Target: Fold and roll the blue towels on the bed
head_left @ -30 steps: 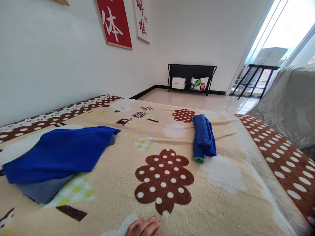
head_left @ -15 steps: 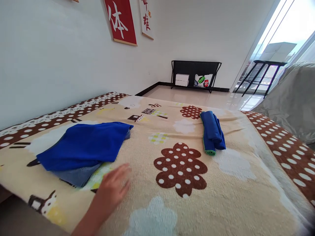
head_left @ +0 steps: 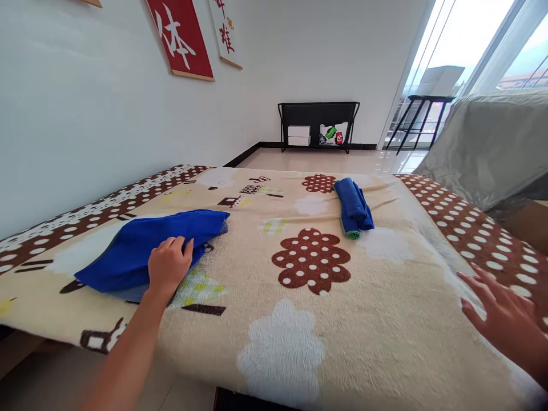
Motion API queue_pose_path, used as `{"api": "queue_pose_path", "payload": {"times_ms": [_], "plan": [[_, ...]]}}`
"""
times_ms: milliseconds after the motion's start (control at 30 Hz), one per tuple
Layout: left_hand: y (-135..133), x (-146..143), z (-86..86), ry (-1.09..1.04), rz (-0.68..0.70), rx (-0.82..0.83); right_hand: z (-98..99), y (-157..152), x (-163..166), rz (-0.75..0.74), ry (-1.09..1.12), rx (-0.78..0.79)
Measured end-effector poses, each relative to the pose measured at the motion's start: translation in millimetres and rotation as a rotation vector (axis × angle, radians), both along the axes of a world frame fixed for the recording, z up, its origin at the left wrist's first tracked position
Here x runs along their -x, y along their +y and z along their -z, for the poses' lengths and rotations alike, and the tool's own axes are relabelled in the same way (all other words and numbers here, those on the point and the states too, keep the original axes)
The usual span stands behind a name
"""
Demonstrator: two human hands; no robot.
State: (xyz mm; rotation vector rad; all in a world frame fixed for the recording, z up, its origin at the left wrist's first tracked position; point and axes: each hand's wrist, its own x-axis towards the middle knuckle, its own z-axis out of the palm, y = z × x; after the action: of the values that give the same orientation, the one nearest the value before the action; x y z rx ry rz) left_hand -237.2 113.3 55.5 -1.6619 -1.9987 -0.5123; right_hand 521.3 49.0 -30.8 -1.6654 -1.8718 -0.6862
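Note:
A blue cloth with a grey-blue layer under it lies on the left of the patterned blanket. My left hand has its fingers curled over the cloth's near right edge and grips it; the fabric bunches there. At the far right my right hand is held near the blanket's right border, fingers spread and nothing in them. Between the hands, farther back, rests a bundle of rolled blue cloth with a green edge, apart from both hands.
The blanket's near edge drops off toward the floor at the bottom. Beyond its far side stands a black rack with a white box and a printed bag. A black stool and a plastic-covered object are at the right; a wall runs along the left.
My left hand has moved up and left from the bare blanket and taken hold of the blue cloth, which is now rumpled. My right hand has come into view. The view has shifted right.

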Motion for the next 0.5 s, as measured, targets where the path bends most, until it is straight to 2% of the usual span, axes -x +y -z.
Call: {"api": "queue_pose_path", "payload": {"times_ms": [67, 167, 300, 400, 500], "plan": [[5.1, -12.1, -21.7, -0.143, 0.103, -0.150, -0.3, -1.3, 1.4, -0.063, -0.073, 0.017], [8.6, -50.9, -51.5, -0.265, 0.268, -0.225, -23.7, -6.4, 21.2, -0.126, -0.032, 0.004], [-3.9, -134.4, -73.8, -0.316, 0.499, -0.110, -65.4, -15.5, 88.8, -0.359, 0.125, 0.039], [-26.7, -205.6, -78.9, -0.329, 0.750, 0.029, -86.6, -26.0, 153.2, -0.616, 0.150, 0.169], [-52.9, -265.0, -78.1, -0.359, 1.043, 0.157, -100.9, -38.5, 206.8, -0.764, 0.218, 0.257]]}}
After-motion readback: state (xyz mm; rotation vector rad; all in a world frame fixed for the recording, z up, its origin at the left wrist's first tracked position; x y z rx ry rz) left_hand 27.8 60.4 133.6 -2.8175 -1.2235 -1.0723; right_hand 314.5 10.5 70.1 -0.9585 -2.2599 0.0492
